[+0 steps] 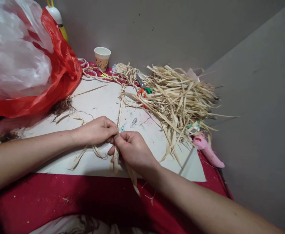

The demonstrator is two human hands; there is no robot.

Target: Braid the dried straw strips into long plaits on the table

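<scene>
My left hand (97, 130) and my right hand (132, 150) meet over a white board (103, 100), both closed on the near end of a plaited straw braid (120, 104). The braid runs away from my hands toward a coiled bundle of it (125, 71) at the back. Loose flat straw strips (115, 162) hang from my fingers toward the near edge. More loose ends (84, 152) trail under my left hand.
A large heap of dry straw strips (181, 97) lies at the right, with orange-handled scissors (142, 89) at its left edge. A pink glue gun (207, 151) rests near the right wall. A red and clear plastic bag (35, 65) fills the left. A paper cup (102, 58) stands at the back. Red cloth (59, 198) covers the table.
</scene>
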